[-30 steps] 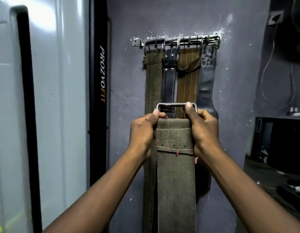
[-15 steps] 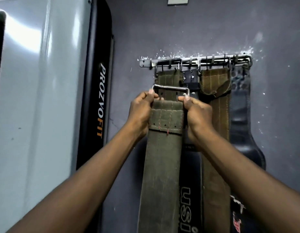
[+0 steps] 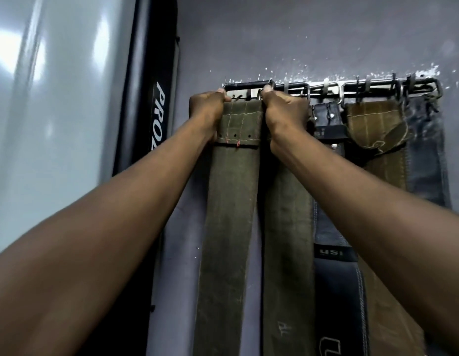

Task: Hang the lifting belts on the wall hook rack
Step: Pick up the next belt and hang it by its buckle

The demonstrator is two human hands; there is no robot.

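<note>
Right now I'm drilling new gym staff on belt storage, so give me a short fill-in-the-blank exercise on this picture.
1. Both hands hold the olive-green canvas lifting belt by its metal ____ end.
2. That end is raised to the ____ end of the metal wall hook rack.
3. The left hand and right hand each keep a ____ grip.
4. The black belt reads ____.

Missing words: buckle; left; closed; USI

The hook rack (image 3: 377,86) spans the upper right of the frame; four belts (image 3: 377,129) hang beneath it, a fifth belt (image 3: 233,176) leftmost, between both hands.
</note>
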